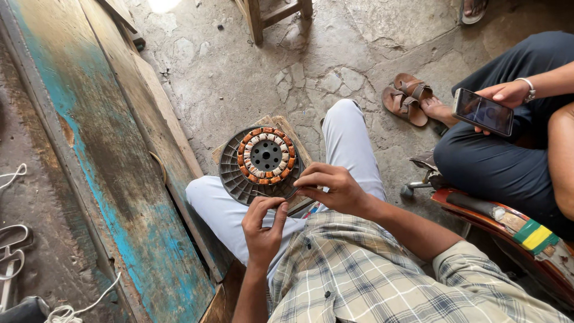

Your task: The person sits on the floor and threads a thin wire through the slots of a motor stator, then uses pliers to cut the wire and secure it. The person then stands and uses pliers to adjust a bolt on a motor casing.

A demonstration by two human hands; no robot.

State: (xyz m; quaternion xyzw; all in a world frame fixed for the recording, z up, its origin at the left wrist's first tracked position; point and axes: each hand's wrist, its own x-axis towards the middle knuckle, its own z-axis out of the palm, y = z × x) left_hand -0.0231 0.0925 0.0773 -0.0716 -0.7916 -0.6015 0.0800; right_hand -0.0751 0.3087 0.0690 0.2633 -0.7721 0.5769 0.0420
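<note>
A round dark metal stator (261, 163) with a ring of copper-coloured windings and a holed hub rests on my knees, over a small wooden board (288, 128). My left hand (263, 227) pinches at its near rim with thumb and fingers. My right hand (332, 186) comes over from the right, its fingertips closed on the same near edge beside the left hand. What the fingertips pinch is too small to tell, perhaps a thin wire.
A worn blue-painted wooden plank (101, 161) runs along my left. Another person sits at the right holding a phone (483, 112), with sandals (408, 97) on the cracked concrete floor. A wooden stool's legs (272, 15) stand at the top. White cord (72, 308) lies at the lower left.
</note>
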